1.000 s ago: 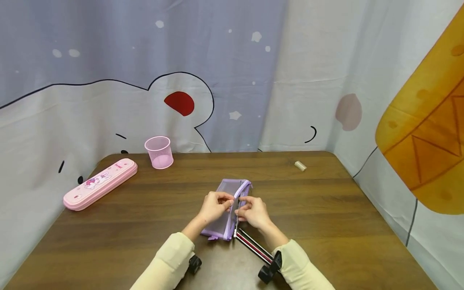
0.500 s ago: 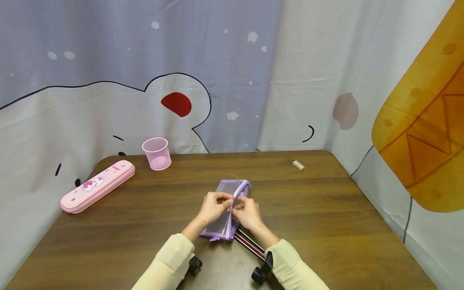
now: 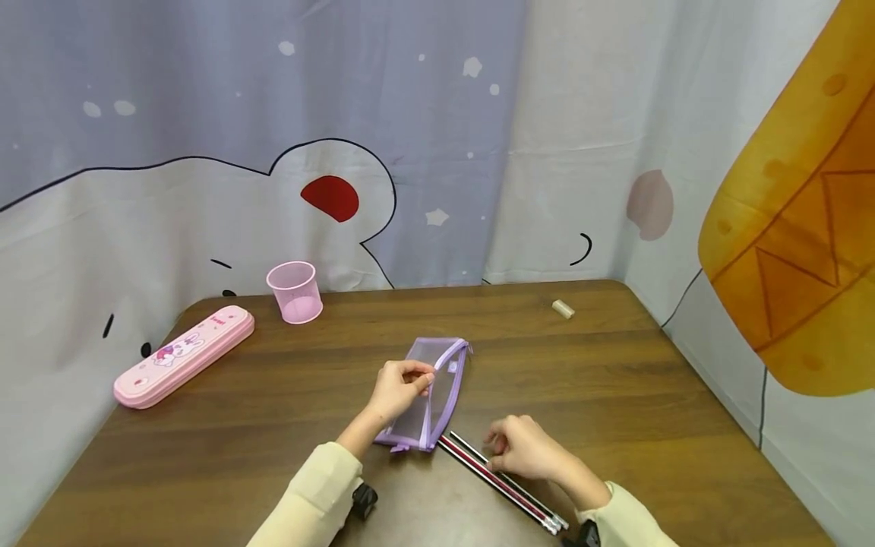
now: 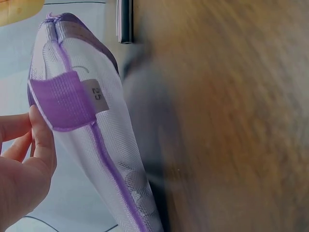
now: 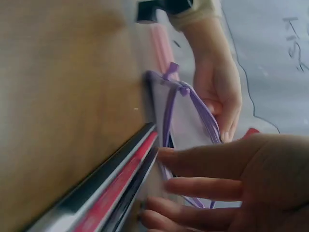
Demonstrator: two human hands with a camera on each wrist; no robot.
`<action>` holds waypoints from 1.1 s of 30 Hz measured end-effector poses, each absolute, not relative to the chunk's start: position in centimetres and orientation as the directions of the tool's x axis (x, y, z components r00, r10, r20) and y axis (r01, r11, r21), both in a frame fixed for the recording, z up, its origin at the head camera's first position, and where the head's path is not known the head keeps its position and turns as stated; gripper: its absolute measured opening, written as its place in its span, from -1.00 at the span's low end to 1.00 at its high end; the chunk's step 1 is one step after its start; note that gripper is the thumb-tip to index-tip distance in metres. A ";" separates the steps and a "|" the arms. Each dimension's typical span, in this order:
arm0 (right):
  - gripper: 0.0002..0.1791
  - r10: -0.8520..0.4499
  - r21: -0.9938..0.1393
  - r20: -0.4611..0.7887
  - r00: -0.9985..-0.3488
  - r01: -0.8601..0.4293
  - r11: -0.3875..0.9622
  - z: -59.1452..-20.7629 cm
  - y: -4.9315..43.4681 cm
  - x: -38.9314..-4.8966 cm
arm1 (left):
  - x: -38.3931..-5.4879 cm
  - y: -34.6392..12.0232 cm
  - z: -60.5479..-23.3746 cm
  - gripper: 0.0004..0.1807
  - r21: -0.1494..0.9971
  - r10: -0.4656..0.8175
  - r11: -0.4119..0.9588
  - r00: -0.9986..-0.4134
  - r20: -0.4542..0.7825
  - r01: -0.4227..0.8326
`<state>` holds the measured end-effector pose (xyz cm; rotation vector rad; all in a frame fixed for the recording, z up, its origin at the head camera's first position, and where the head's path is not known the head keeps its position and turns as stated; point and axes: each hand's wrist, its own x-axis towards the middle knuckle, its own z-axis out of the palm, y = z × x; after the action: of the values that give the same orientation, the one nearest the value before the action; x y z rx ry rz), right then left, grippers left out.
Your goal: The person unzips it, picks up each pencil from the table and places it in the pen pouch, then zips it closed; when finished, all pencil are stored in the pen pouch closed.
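Note:
A purple mesh pencil pouch point(image 3: 410, 418) lies in the middle of the table with its zipped mouth spread apart. My left hand point(image 3: 399, 391) pinches the pouch's rim between thumb and fingers. In the left wrist view, the pouch point(image 4: 108, 130) shows a purple tab and a label marked 25. Striped pencils point(image 3: 495, 482) in red, black and white lie slanting from the pouch's near corner towards the front right. Beside them hovers my right hand point(image 3: 526, 448), its fingers loosely bent. The right wrist view shows this hand point(image 5: 207, 183) holding nothing, close to the pencils point(image 5: 120, 183).
A long pink pencil case point(image 3: 184, 357) with a rabbit picture rests at the table's left edge. Behind it stands a pink mesh cup point(image 3: 295, 292). One small pale block point(image 3: 563, 309) lies at the back right of the brown table point(image 3: 636, 425). Printed curtains hang behind.
My right hand has left the pouch, where it held a pencil at the mouth, and moved right and nearer to the pencils on the table. My left hand stays on the pouch's rim.

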<state>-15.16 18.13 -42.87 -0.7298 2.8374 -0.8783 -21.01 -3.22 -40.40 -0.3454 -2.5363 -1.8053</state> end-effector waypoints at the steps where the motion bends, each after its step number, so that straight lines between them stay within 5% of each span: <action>1: -0.74 -0.491 -0.525 0.039 -0.870 -0.437 0.731 -42.8 18.6 -14.5 | -20.8 -3.2 -40.1 -0.85 0.931 0.175 0.313 -0.975 0.140 0.190; 6: -0.72 -0.534 -0.506 -0.013 -0.845 -0.455 0.733 -43.0 20.1 -12.2 | -20.4 -3.3 -39.7 -0.85 0.927 0.178 0.316 -0.972 0.152 0.203; 24: -0.67 -0.552 -0.759 -0.010 -0.834 -0.353 0.547 -44.2 21.5 -12.2 | -23.0 -4.0 -43.5 -0.87 0.935 0.170 0.302 -0.975 0.140 0.187; 33: -0.46 -0.386 -0.939 0.028 -0.922 -0.157 0.307 -43.7 21.3 -15.5 | -23.0 -4.3 -43.5 -0.85 0.935 0.147 0.297 -0.977 0.157 0.195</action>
<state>-15.48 21.33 -43.74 -0.4997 2.3682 -1.6654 -22.95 -4.30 -43.48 -0.3297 -2.4958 -1.8091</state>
